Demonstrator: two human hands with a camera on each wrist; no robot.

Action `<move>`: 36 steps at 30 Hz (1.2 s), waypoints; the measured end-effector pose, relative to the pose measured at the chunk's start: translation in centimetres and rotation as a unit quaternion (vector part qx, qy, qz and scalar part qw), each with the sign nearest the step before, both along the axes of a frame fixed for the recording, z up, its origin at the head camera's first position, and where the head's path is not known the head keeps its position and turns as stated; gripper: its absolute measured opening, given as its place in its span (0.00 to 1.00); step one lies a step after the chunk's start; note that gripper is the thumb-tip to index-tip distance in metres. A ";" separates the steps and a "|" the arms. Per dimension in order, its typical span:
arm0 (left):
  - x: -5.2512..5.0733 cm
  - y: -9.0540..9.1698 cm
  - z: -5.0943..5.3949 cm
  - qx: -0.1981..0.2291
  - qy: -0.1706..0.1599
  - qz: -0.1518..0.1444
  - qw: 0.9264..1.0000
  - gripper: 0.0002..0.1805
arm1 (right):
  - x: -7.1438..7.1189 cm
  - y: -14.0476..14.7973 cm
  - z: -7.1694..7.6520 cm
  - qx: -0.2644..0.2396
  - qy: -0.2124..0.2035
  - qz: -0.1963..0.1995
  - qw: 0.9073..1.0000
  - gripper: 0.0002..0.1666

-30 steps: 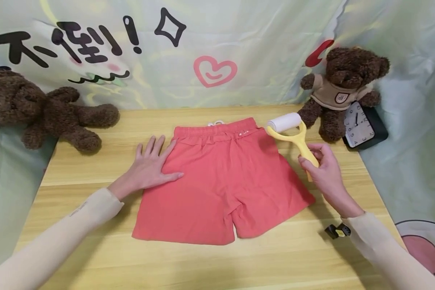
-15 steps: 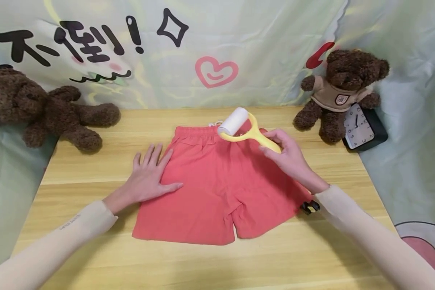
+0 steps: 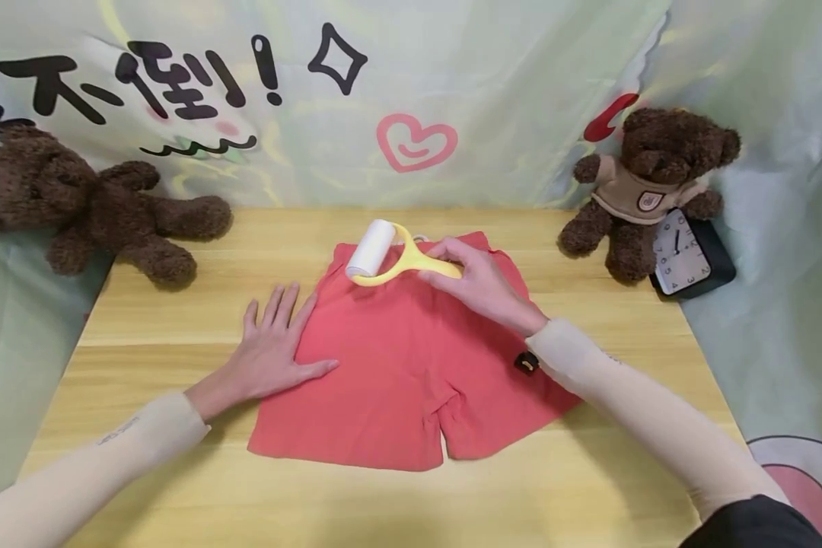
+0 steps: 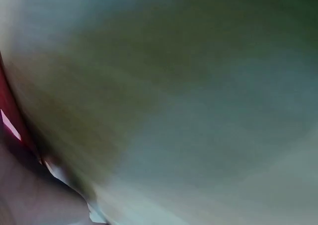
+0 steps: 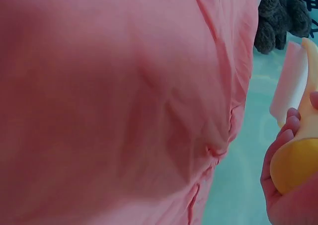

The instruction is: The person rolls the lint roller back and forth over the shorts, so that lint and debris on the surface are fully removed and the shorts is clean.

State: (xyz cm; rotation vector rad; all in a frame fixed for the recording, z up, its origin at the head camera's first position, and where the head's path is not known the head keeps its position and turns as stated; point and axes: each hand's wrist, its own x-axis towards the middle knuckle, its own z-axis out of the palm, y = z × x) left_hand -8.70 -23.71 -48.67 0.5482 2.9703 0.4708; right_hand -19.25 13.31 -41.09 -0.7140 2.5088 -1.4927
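Grip of the right hand (image 3: 485,285), thumb and fingers closed on the yellow handle (image 3: 412,262), holds the roller with its white cylinder (image 3: 372,249) leftward from the grip, long axis slanted across the handle. It sits over the upper left part of the red shorts (image 3: 377,342), contact unclear; the left hand (image 3: 272,354), fingers straight and spread, lies along their left edge on the worktop (image 3: 356,510).

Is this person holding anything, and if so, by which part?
The right hand holds a white roller by its yellow handle. The left hand grips nothing; it lies spread, partly on the red shorts.
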 end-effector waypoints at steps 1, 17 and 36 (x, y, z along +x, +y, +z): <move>0.2 0.0 -0.1 -0.003 -0.001 -0.001 1.000 0.68 | -0.1 -0.4 -0.1 0.001 -0.006 0.008 1.000 0.14; 1.7 -0.4 -0.2 -0.019 0.021 -0.006 1.000 0.63 | -2.6 -5.1 -1.0 0.070 0.040 0.093 0.992 0.10; 1.9 -0.5 -0.3 -0.017 0.044 -0.006 0.999 0.62 | -3.9 -4.8 -1.5 0.165 0.112 0.126 0.972 0.11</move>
